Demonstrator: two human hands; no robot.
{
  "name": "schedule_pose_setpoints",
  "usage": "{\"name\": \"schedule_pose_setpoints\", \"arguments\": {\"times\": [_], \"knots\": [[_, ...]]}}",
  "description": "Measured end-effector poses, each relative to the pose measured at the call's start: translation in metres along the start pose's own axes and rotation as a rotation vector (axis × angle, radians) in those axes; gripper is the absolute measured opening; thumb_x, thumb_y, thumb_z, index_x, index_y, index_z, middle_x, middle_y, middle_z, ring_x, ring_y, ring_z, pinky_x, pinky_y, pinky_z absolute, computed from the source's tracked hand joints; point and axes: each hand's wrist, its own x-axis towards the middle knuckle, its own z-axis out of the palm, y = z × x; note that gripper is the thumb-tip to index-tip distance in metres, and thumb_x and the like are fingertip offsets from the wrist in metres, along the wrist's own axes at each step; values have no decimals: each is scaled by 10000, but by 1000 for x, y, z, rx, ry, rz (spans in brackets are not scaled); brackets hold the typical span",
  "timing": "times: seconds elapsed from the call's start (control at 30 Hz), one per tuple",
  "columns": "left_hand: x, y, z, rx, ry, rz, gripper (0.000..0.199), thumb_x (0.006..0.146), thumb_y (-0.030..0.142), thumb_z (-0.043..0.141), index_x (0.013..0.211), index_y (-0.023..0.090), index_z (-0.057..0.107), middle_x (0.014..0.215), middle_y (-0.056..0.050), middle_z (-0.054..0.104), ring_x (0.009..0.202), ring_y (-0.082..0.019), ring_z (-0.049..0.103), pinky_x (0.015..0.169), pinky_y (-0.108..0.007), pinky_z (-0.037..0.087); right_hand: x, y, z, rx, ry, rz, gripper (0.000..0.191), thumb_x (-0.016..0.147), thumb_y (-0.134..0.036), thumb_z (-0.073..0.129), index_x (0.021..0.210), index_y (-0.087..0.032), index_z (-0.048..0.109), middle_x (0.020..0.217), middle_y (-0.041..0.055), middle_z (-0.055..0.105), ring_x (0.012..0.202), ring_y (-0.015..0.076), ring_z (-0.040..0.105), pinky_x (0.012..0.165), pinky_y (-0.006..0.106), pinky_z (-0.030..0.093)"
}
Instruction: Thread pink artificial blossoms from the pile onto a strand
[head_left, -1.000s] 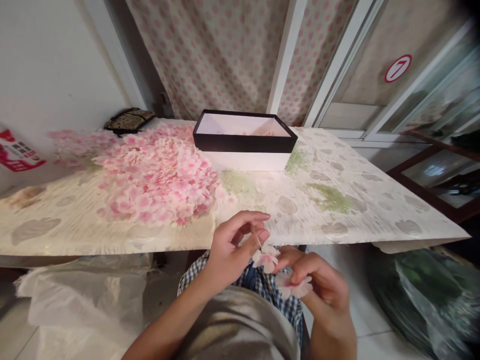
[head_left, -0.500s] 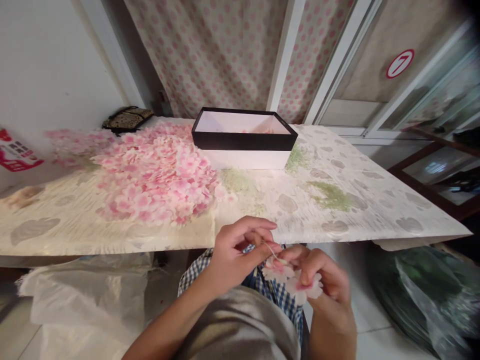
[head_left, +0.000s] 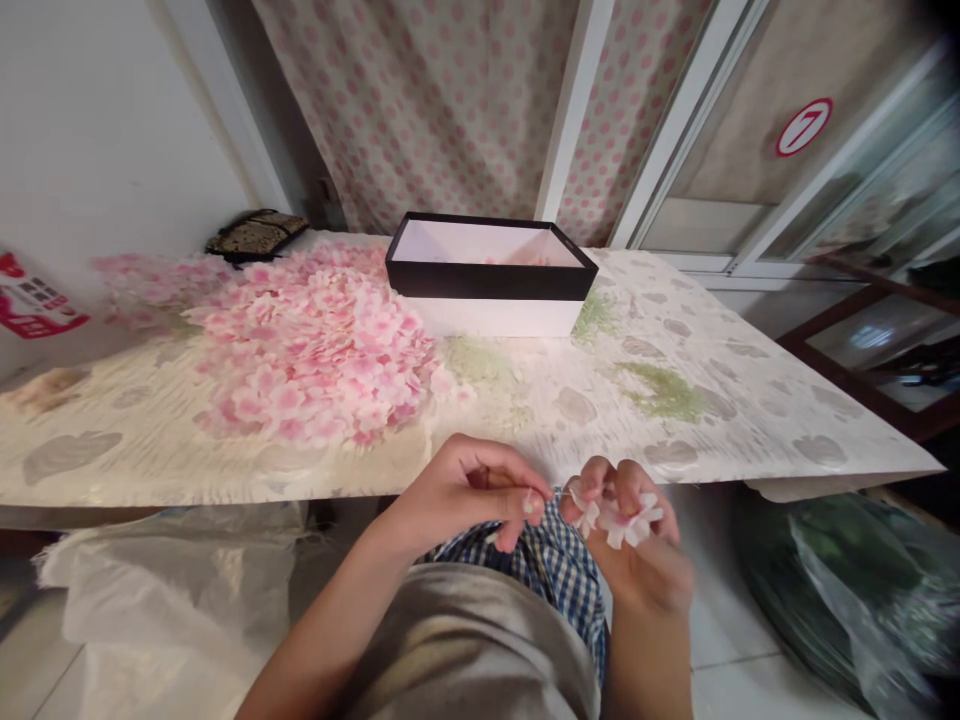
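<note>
Head camera view: both hands are in front of the middle of the worktop's near edge, above the wearer's lap; the left hand (head_left: 469, 492) is nearly closed, thumb and fingertips pinched on a thin stem (head_left: 561, 493); the right hand (head_left: 651, 562), beside it, has its fingers curled and closed on pale pink blossoms (head_left: 630, 522), petals spreading past the fingertips.

On the worktop (head_left: 757, 400), a broad heap of pink blossoms (head_left: 322, 350) covers much of the left half; a white box with a black rim (head_left: 491, 282) is near the middle of the back edge, just beside the heap, with some pink inside; green sprigs (head_left: 660, 390) lie toward the right, others by the box's right end and in front of it; a dark patterned pouch (head_left: 257, 235) lies near the back left corner; a tan item (head_left: 46, 388), too blurred to identify, is by the left end.
</note>
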Motion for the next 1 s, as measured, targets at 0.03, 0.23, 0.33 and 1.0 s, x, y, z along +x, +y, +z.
{"name": "schedule_pose_setpoints", "arguments": {"times": [0.03,0.23,0.33,1.0], "knots": [[0,0,0,-23,-15,-17,80,752,193,762,788,124,744,633,-22,689,445,-54,583,460,-151,455,1,1,0,13,4,14,100,768,-239,714,815,-229,627,888,16,596,791,153,620,712,290,506],[2,-1,1,-195,-74,-43,128,743,204,774,843,131,743,677,-24,661,518,-70,600,499,-164,479,4,7,-1,47,54,76,167,719,-304,758,762,-240,610,807,13,569,718,158,588,648,287,485],[2,-2,3,-198,-12,1,144,726,169,780,853,132,723,656,-15,639,534,-71,596,514,-159,473,6,10,1,26,68,78,192,705,-316,767,745,-239,596,791,14,556,687,162,577,635,298,483],[1,-11,6,768,208,481,243,914,142,525,1143,207,572,1012,-61,584,836,-127,609,773,-264,532,5,14,1,-8,126,62,165,746,-325,737,777,-243,597,787,23,505,728,164,538,653,284,491]]}}
